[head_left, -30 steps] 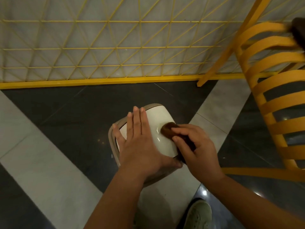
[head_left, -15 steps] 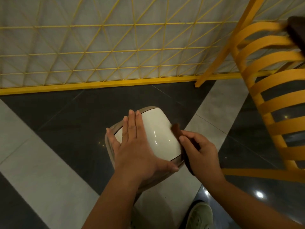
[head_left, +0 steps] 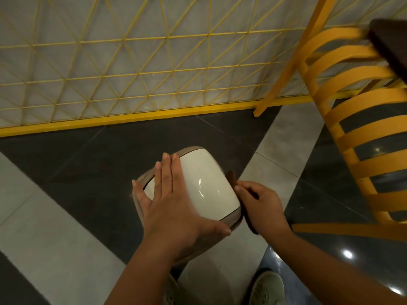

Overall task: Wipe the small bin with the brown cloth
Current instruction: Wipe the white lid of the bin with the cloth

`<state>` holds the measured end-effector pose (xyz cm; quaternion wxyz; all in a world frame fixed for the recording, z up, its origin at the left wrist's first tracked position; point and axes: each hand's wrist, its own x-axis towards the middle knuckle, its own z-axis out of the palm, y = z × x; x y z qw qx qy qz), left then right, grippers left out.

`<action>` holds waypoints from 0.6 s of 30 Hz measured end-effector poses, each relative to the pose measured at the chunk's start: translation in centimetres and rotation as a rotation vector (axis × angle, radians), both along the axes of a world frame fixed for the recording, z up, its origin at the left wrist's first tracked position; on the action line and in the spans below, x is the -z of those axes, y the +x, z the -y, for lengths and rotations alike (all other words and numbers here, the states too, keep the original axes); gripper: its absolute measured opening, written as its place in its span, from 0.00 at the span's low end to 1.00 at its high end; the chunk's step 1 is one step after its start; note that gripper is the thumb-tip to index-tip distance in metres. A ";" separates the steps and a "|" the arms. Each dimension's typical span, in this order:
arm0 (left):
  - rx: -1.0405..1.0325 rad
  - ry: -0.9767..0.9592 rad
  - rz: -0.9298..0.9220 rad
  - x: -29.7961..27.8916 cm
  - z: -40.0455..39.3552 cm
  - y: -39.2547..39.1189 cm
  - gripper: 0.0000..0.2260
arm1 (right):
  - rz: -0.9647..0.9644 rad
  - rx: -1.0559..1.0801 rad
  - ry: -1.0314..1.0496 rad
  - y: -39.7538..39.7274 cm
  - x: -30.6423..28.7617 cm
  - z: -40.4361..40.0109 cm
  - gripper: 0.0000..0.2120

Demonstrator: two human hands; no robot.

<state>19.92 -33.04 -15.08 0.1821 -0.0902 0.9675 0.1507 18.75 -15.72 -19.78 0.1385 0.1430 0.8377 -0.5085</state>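
The small bin [head_left: 204, 181] stands on the floor below me, with a glossy white lid set in a beige rim. My left hand [head_left: 169, 205] lies flat on the lid's left half, fingers straight and pointing away, thumb reaching round the near rim. My right hand [head_left: 262, 208] grips the brown cloth [head_left: 231, 178] and holds it against the bin's right side, just below the rim. Only the cloth's top corner and a dark strip under my hand show; the rest is hidden by my fingers.
A yellow slatted chair [head_left: 363, 137] stands close on the right, its leg [head_left: 284, 75] slanting down to the floor. A yellow wire fence [head_left: 132, 84] runs along the back. The floor has dark and grey tiles. My shoes [head_left: 266, 289] show at the bottom.
My right hand has carried the cloth off the top of the lid, over the right edge and down onto the bin's side. My left hand stayed flat on the lid.
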 end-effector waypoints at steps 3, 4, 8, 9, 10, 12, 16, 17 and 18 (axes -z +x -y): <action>-0.003 0.010 -0.010 0.1 0.0 0.0 0.71 | -0.204 -0.014 -0.088 1.4 -1.6 0.3 0.08; -0.003 0.014 -0.015 0.1 0.0 0.1 0.71 | -0.287 -0.078 -0.067 1.0 -2.2 0.9 0.08; 0.002 0.022 -0.007 0.0 0.0 -0.1 0.71 | -0.416 -0.252 0.050 -4.0 -2.6 4.0 0.10; 0.009 0.011 0.003 -0.1 0.1 -0.2 0.72 | -0.342 -0.184 -0.016 -5.4 -2.4 4.5 0.09; 0.021 -0.001 0.015 -0.1 0.3 -0.3 0.72 | -0.236 -0.104 -0.094 -6.4 -2.0 4.8 0.09; 0.060 -0.026 0.039 -0.3 1.0 -0.5 0.72 | -0.052 -0.016 -0.160 -6.7 -1.0 4.5 0.09; 0.133 -0.022 0.094 -0.5 2.6 -0.5 0.72 | 0.049 -0.138 0.062 -2.0 1.7 1.4 0.10; 0.142 -0.010 0.101 -0.6 2.7 -0.5 0.72 | 0.014 -0.173 0.092 -0.6 2.1 0.6 0.09; 0.151 -0.002 0.103 -0.6 2.8 -0.4 0.72 | -0.034 -0.205 0.107 0.7 2.3 -0.1 0.08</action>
